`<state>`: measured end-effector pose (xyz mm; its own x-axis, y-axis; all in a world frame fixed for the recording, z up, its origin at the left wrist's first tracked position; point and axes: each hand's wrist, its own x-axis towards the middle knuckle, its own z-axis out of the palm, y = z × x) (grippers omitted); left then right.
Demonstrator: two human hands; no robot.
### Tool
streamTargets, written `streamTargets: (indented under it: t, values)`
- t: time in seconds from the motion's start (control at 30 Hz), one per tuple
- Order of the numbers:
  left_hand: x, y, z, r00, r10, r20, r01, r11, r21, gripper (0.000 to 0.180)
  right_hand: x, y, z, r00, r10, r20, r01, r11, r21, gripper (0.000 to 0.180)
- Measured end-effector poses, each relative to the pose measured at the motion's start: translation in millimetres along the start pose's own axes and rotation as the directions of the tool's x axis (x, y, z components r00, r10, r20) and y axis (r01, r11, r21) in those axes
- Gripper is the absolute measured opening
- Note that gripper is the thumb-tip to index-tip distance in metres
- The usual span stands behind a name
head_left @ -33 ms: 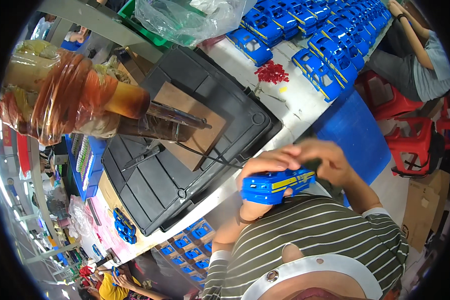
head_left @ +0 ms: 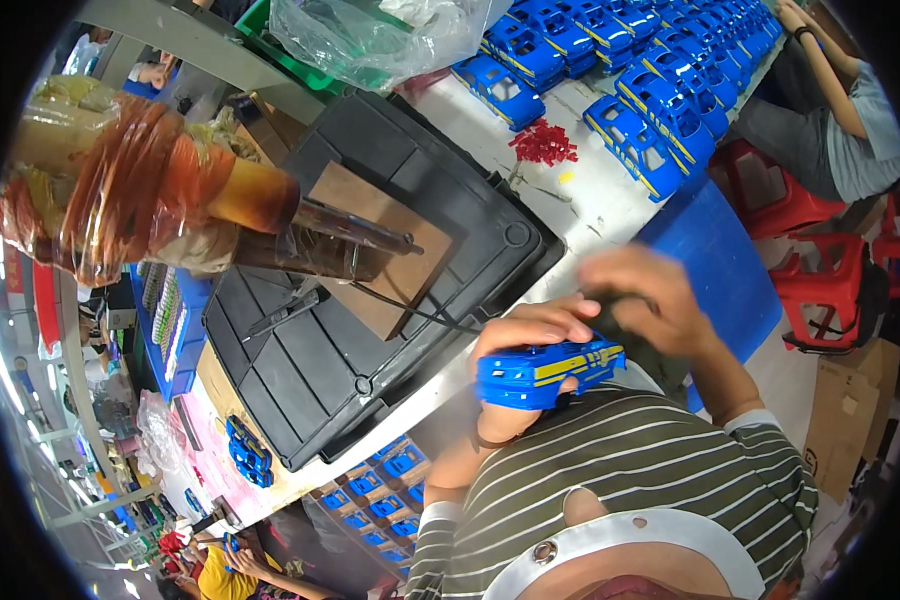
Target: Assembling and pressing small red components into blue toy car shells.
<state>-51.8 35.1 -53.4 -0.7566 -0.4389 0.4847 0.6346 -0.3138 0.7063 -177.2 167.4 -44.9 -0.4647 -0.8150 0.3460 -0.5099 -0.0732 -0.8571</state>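
Both hands are raised close to the chest, above a striped shirt [head_left: 630, 470]. The left hand [head_left: 525, 345] is curled around a blue toy car body [head_left: 548, 372] with a yellow stripe along its side, fingers over the roof and the rest of the hand below — the car is held just in front of the shirt, clear of the table. The right hand [head_left: 642, 300] sits just beside the car's far end, blurred; its fingers are bent around something dark, but what that is cannot be told, nor whether it touches the car.

Ahead lies a large black tray [head_left: 370, 370] on the white table [head_left: 600, 205], with a brown board [head_left: 385, 250] resting on it. A small heap of red parts [head_left: 544, 142] lies on the table beyond the tray, and rows of blue toy cars [head_left: 660, 70] fill the far end. Another person's arm [head_left: 825, 70] reaches along the table at the upper right — red stools [head_left: 810, 260] stand below it
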Motion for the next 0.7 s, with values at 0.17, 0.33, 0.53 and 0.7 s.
streamTargets:
  t: [0.17,0.33,0.53,0.7]
  values:
    - [-4,26,5,0.983,-0.164,-0.080,0.181,0.930,0.320,0.038,77,38,-19,0.948,-0.285,-0.142,0.023,0.507,-0.861,0.013]
    - [-10,39,2,0.956,-0.268,-0.120,0.293,0.895,0.337,0.039,107,59,-22,0.989,-0.146,0.025,0.059,0.235,-0.970,0.005]
    - [-16,37,-2,0.957,-0.253,-0.141,0.286,0.906,0.313,0.040,111,76,-25,0.986,-0.099,0.134,0.154,0.243,-0.958,0.007]
    - [-16,38,-1,0.958,-0.235,-0.164,0.277,0.906,0.319,0.041,107,67,-30,0.980,-0.188,0.069,0.151,0.466,-0.872,0.008]
